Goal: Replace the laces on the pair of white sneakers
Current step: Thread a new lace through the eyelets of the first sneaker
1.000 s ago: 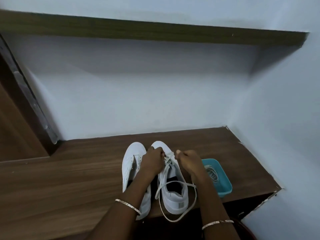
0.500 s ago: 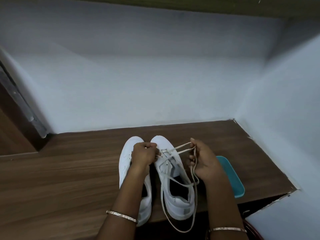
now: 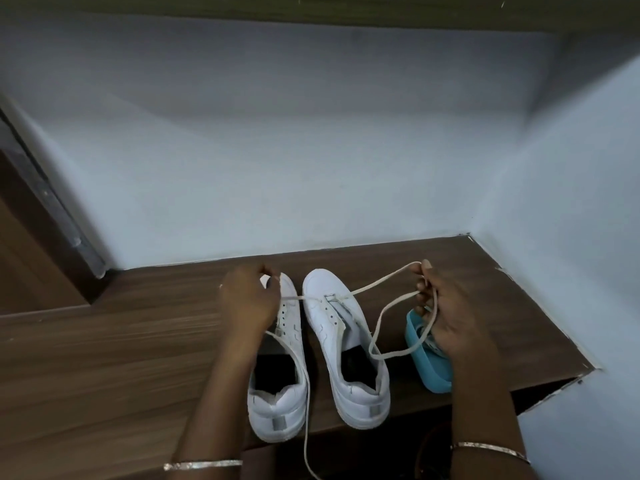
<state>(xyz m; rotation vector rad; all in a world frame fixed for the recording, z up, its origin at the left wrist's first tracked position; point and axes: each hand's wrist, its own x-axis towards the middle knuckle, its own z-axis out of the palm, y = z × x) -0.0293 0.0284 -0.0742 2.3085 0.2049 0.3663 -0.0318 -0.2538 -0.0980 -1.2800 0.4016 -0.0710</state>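
Note:
Two white sneakers stand side by side on the brown wooden surface, toes pointing away from me: the left sneaker and the right sneaker. A white lace runs through the front eyelets of the right sneaker. My left hand pinches one end of it above the left sneaker's toe. My right hand holds the other end out to the right, with a loop hanging below. The left end trails down past the surface's front edge.
A teal plastic tray with something pale inside sits right of the sneakers, partly under my right hand. White walls close in behind and to the right. The wooden surface's front edge lies just below the sneakers' heels. A dark door frame stands at left.
Both hands have moved apart from the right sneaker's front eyelets, pulling the lace out to each side. The view has tilted down and drawn closer.

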